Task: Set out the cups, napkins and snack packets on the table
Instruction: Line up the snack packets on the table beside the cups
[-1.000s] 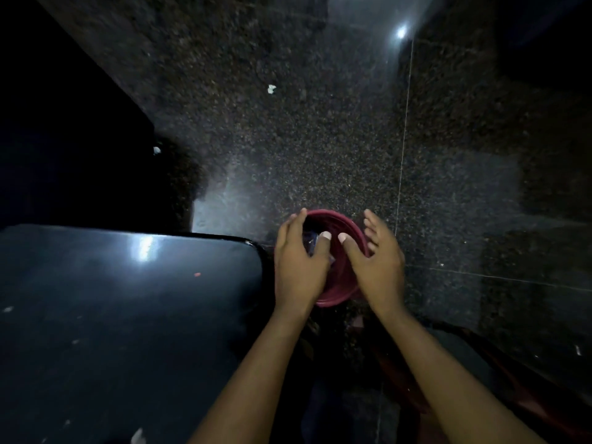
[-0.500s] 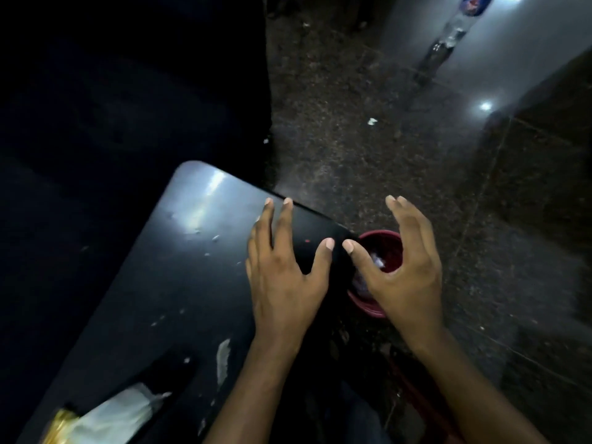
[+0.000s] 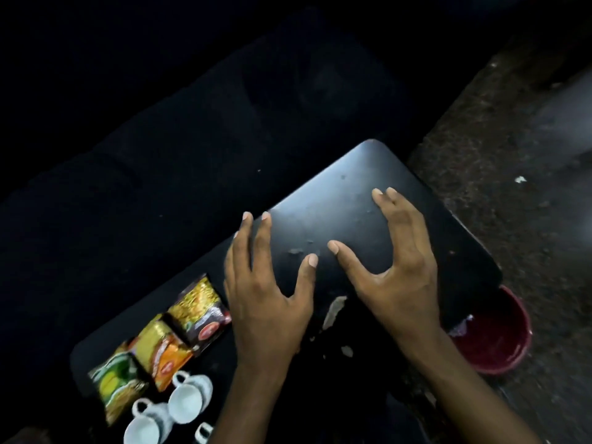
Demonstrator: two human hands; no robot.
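Observation:
A black table [image 3: 352, 193] runs diagonally through the view. Three snack packets lie in a row at its lower left: a black-and-yellow one [image 3: 200, 310], an orange-and-gold one [image 3: 163, 354] and a green one [image 3: 118, 382]. White cups [image 3: 187, 397] stand below them, one more cup [image 3: 145, 426] nearer the bottom edge. My left hand [image 3: 266, 299] hovers over the table beside the packets, fingers spread, holding nothing. My right hand [image 3: 394, 267] is over the table's middle, fingers curved and apart, also empty. No napkins are visible.
A dark red bucket [image 3: 499, 341] stands on the speckled stone floor [image 3: 512, 203] by the table's right corner, something pale inside it. Small pale scraps lie on the tabletop [image 3: 333, 310]. Beyond the table's far edge everything is dark.
Both hands have left the red bucket and moved left over the table. The view has swung left, bringing the packets and cups into sight.

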